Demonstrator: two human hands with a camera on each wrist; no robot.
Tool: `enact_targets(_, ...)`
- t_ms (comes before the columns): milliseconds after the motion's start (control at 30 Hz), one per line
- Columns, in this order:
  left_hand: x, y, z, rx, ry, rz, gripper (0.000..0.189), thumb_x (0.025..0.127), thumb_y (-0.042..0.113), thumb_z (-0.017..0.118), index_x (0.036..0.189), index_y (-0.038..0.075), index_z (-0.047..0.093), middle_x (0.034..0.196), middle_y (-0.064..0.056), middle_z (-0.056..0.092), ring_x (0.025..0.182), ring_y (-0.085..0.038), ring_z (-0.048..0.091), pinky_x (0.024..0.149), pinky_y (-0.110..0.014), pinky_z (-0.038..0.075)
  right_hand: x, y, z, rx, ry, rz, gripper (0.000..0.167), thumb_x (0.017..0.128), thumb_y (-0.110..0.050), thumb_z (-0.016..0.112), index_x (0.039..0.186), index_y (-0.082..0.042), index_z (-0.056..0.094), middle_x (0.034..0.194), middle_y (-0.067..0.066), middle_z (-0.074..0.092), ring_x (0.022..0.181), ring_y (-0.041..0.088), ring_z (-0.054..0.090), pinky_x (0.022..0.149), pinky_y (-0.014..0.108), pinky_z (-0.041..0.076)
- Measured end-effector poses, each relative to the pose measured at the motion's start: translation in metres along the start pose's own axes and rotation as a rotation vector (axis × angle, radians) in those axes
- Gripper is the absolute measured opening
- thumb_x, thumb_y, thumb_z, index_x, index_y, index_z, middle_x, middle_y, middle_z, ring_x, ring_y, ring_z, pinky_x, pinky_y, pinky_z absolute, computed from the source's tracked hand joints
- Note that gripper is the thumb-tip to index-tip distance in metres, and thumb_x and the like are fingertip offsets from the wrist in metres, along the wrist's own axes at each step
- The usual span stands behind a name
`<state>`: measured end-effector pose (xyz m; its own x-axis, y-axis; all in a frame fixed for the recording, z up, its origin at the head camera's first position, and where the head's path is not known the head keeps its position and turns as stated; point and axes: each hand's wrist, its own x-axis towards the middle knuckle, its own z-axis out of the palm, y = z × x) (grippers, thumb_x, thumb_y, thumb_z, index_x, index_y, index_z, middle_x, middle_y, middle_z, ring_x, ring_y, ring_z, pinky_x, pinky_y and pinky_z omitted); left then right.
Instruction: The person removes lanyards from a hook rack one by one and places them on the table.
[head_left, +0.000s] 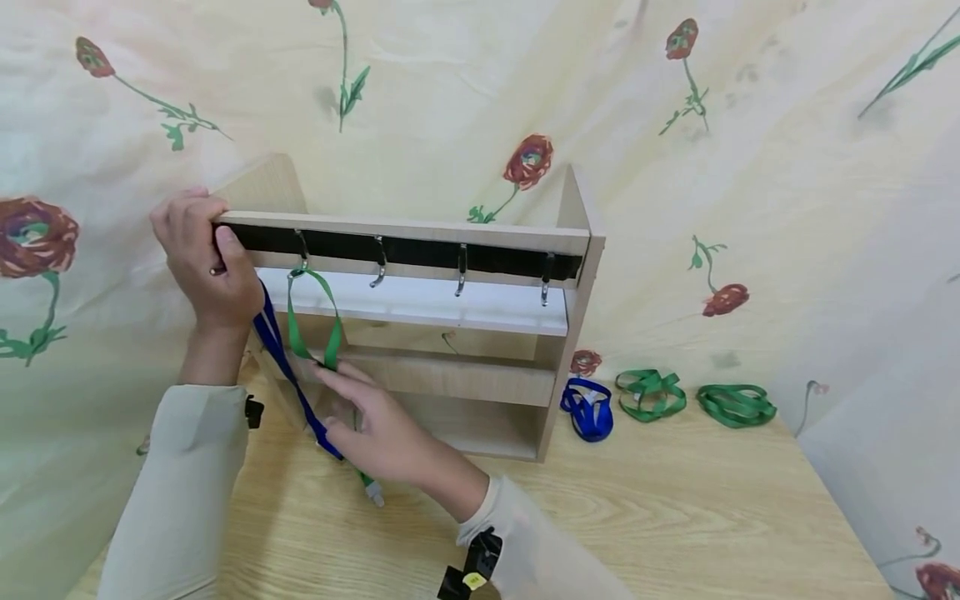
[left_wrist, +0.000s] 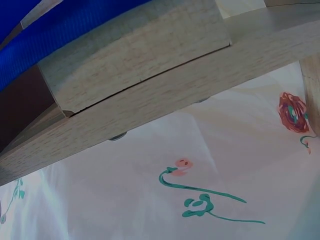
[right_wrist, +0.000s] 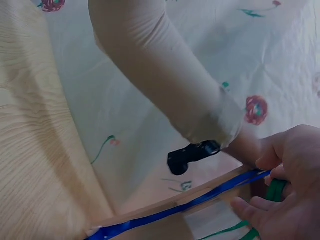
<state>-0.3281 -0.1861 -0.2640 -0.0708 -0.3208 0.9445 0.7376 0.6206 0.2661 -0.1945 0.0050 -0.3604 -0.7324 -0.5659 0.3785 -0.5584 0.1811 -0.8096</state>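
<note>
yellow wood makes the table [head_left: 675, 517], low in the frame. in the middle stands a wooden rack [head_left: 450, 379]; a hard tug could tip or slide it. the left hand [head_left: 210, 258], left of the middle, holds its top corner with bent fingers. the right hand [head_left: 390, 429], lower down, has long, loose fingers with the thumb wide, and they touch the green strap [head_left: 333, 346], just left of the middle. the blue strap [head_left: 300, 396] hangs near it, so they could get tangled. its top is behind the left hand, so i cannot tell what holds it. one hook [head_left: 302, 246] holds the green strap; a pull could slip it off. down below, its pale clip [head_left: 374, 492] could swing and catch the blue strap.
</note>
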Motion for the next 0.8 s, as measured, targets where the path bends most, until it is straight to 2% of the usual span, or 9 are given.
enact_targets(133,0.000,0.001,0.001,-0.005,0.004,0.002,0.048,0.091,0.027,0.039,0.092,-0.016,0.060,0.090,-0.035,0.056,0.104,-0.050,0.058,0.116,-0.039,0.033,-0.009,-0.009,-0.004,-0.049,0.047,-0.058,0.064,0.101,-0.006,0.054,0.163,-0.012,0.039,0.173,0.003,0.033,0.046,-0.004,0.030,0.046,0.016,0.042)
enact_targets(200,0.000,0.002,0.001,-0.005,0.002,0.004,0.048,0.091,0.027,0.040,0.092,-0.016,0.060,0.091,-0.035,0.056,0.104,-0.050,0.058,0.116,-0.039,0.033,-0.012,-0.013,-0.006,-0.074,0.075,-0.103,0.063,0.100,-0.005,0.055,0.162,-0.010,0.041,0.172,0.003,0.035,0.067,-0.007,0.053,0.062,0.014,0.051)
enact_targets(233,0.000,0.002,0.001,-0.005,0.001,0.005,0.048,0.091,0.027,0.040,0.093,-0.016,0.060,0.091,-0.036,0.056,0.103,-0.050,0.057,0.116,-0.039,0.033,-0.014,-0.015,-0.008,-0.092,0.089,-0.125,0.063,0.100,-0.005,0.055,0.161,-0.010,0.042,0.172,0.004,0.036,0.084,-0.005,0.062,0.072,0.014,0.053)
enact_targets(300,0.000,0.002,0.002,-0.005,-0.003,0.006,0.047,0.091,0.026,0.039,0.093,-0.016,0.060,0.091,-0.036,0.055,0.103,-0.051,0.056,0.116,-0.039,0.033,-0.018,-0.020,-0.010,-0.107,0.107,-0.156,0.062,0.100,-0.005,0.056,0.161,-0.009,0.043,0.171,0.004,0.037,0.118,0.005,0.062,0.077,0.014,0.053)
enact_targets(367,0.000,0.002,0.002,-0.002,-0.006,0.004,0.047,0.091,0.026,0.039,0.093,-0.016,0.059,0.092,-0.036,0.055,0.104,-0.051,0.055,0.116,-0.039,0.034,-0.022,-0.025,-0.013,-0.135,0.118,-0.189,0.061,0.100,-0.004,0.055,0.160,-0.009,0.044,0.170,0.004,0.038,0.140,0.013,0.049,0.080,0.014,0.052)
enact_targets(467,0.001,0.002,0.001,0.006,-0.008,-0.002,0.047,0.091,0.026,0.038,0.093,-0.016,0.059,0.092,-0.037,0.054,0.107,-0.050,0.055,0.116,-0.039,0.034,-0.027,-0.031,-0.016,-0.176,0.124,-0.255,0.061,0.100,-0.002,0.056,0.159,-0.006,0.045,0.170,0.006,0.039,0.141,0.017,0.052,0.080,0.013,0.054)
enact_targets(567,0.000,0.002,0.000,0.013,-0.008,-0.006,0.047,0.090,0.027,0.038,0.093,-0.016,0.058,0.092,-0.037,0.055,0.109,-0.049,0.056,0.116,-0.039,0.034,-0.032,-0.037,-0.019,-0.232,0.130,-0.334,0.061,0.099,0.001,0.056,0.159,-0.002,0.044,0.170,0.008,0.041,0.155,0.019,0.043,0.113,0.024,0.049)
enact_targets(633,0.000,0.002,0.000,0.013,-0.008,-0.005,0.048,0.090,0.027,0.038,0.093,-0.016,0.058,0.092,-0.037,0.055,0.108,-0.049,0.056,0.116,-0.039,0.033,-0.035,-0.041,-0.021,-0.253,0.130,-0.375,0.060,0.099,0.004,0.054,0.158,0.002,0.044,0.170,0.010,0.041,0.160,0.023,0.036,0.124,0.032,0.040)
enact_targets(800,0.000,0.001,0.000,0.015,-0.011,0.002,0.048,0.090,0.027,0.038,0.093,-0.016,0.059,0.091,-0.036,0.054,0.105,-0.050,0.056,0.116,-0.039,0.033,-0.045,-0.047,-0.028,-0.305,0.112,-0.409,0.061,0.094,0.016,0.045,0.153,0.004,0.050,0.163,0.013,0.050,0.153,0.024,0.047,0.120,0.030,0.044)
